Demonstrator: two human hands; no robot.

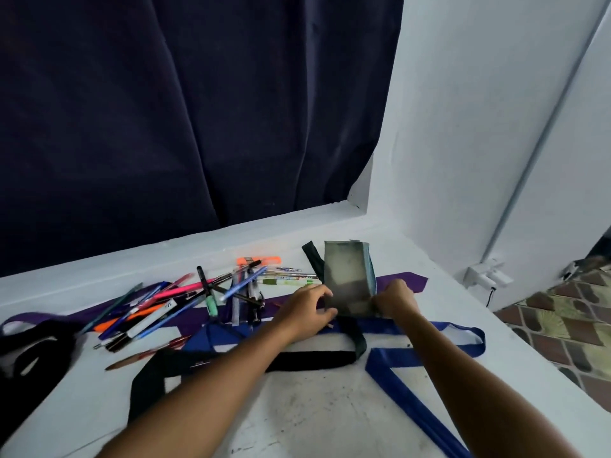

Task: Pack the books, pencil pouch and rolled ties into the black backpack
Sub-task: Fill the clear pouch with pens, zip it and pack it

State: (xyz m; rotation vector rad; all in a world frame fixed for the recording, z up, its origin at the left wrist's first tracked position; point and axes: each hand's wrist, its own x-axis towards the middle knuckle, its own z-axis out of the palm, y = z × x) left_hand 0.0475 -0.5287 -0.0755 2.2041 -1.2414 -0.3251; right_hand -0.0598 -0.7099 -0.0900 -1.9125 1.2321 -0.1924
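The pencil pouch (pixel 348 277) is held upright, pinched at its bottom corners by both hands, the loose pens (pixel 211 292) lying nearer the left hand (pixel 305 312) than the right hand (pixel 395 299).

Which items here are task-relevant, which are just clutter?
Job: pencil pouch, held by left hand and right hand; pens; blue tie; purple tie; black tie.
Lying about: dark curtain; wall fitting.

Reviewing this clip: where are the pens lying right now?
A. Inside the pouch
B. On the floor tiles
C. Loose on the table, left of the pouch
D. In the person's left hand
C: the pens lie scattered on the table, left of the pouch, which both hands hold upright.
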